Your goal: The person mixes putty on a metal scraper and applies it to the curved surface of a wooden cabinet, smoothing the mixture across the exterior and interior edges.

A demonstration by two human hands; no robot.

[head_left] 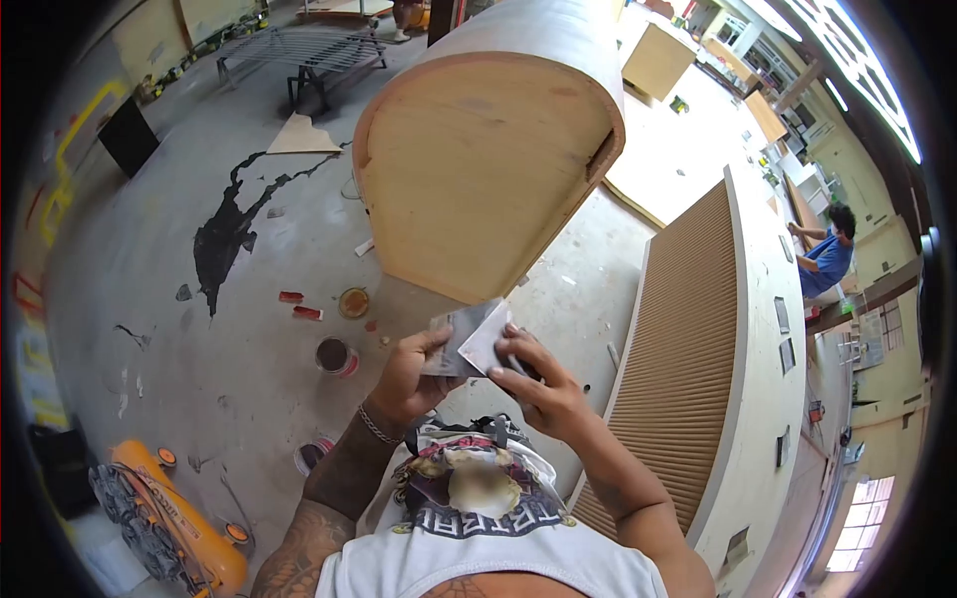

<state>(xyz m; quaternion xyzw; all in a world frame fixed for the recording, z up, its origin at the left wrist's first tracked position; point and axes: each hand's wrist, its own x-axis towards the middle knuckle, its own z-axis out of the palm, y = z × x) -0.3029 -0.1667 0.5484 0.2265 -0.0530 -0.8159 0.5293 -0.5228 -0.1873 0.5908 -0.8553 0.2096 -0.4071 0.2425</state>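
Note:
Between my hands, in front of my chest, are two thin flat pieces that overlap. My left hand [407,377] is closed on a grey flat plate [451,341], with the thumb on top. My right hand [546,387] grips a pale, square-cornered flat plate [485,342] that lies across the grey one, its corner pointing left. A dark part shows under the right fingers; I cannot tell whether it is a handle. Just beyond the plates stands a large curved wooden piece [488,169], its flat, round-topped end facing me.
An open can [336,356], a round lid [353,302] and red scraps [307,313] lie on the floor. A second can [313,456] and an orange compressor [184,518] are at left. A ribbed panel [668,369] stands close on my right. A person [827,254] works far right.

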